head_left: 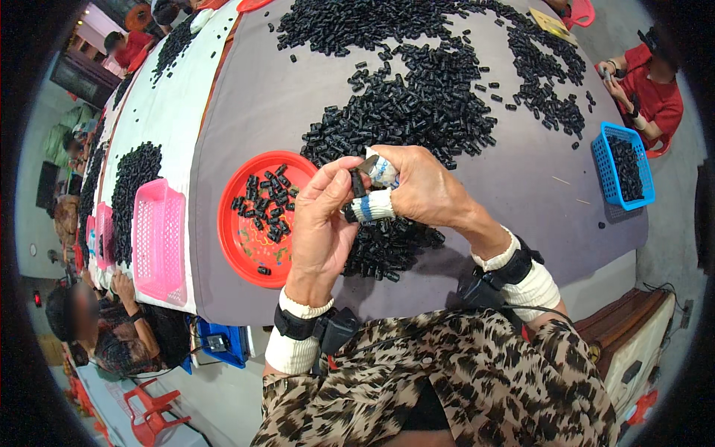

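Between the thumb and fingers of my left hand (319, 235) is a small black cylindrical part (357, 185), held upright. My right hand (432, 186) is closed on a small knife (368, 163), whose short blade lies against the top of the part; its handle is mostly hidden. White wrapping with blue marks covers the right thumb, and a white-and-blue knit band is round a finger. Both hands are above a large heap of similar black parts (402, 112). Just left of my left hand, a red round tray (228, 223) holds several of these parts.
A grey cloth (521, 179) covers the table. A blue basket (607, 175) of black parts stands at the right edge, near a co-worker in red (659, 97). To the left are a pink basket (160, 242), another heap (136, 175) and a seated person (119, 328).
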The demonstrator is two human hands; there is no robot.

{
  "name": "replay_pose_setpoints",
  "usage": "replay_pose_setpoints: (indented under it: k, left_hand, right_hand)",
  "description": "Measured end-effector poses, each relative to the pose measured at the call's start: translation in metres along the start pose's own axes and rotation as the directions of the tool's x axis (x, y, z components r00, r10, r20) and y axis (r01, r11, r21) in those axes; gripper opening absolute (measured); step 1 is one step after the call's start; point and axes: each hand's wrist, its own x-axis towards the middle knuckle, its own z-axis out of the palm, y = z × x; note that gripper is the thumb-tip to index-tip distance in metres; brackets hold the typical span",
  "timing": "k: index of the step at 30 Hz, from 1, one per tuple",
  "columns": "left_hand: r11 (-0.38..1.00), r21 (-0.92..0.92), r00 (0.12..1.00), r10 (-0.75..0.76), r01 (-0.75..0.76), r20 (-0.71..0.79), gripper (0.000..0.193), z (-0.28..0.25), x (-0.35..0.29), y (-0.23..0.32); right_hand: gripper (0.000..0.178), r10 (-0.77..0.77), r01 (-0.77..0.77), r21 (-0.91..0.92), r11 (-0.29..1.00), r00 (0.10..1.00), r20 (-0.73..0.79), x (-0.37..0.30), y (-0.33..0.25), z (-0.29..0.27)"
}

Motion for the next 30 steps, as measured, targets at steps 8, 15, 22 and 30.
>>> replay_pose_setpoints:
  k: [8,15,22,30]
  left_hand:
    - [1.000,0.003,1.000,-0.009,0.009,0.018,0.021,-0.007,-0.001,-0.002]
    - [1.000,0.005,0.999,0.019,-0.019,0.033,0.020,-0.008,-0.002,-0.002]
    - [1.000,-0.002,1.000,0.020,-0.020,0.009,0.019,-0.004,-0.003,-0.002]
    - [0.992,0.112,0.997,0.067,-0.063,-0.030,0.020,-0.009,-0.003,0.007]
  right_hand:
    - [0.038,-0.062,0.067,-0.111,0.992,0.997,0.054,0.001,-0.005,-0.001]
    - [0.040,-0.096,0.112,-0.178,0.978,0.991,0.097,0.003,-0.007,-0.003]
    - [0.035,-0.081,0.097,-0.171,0.980,0.992,0.099,0.003,-0.006,-0.002]
    - [0.035,-0.107,0.118,-0.089,0.989,0.987,0.121,0.004,-0.001,-0.001]
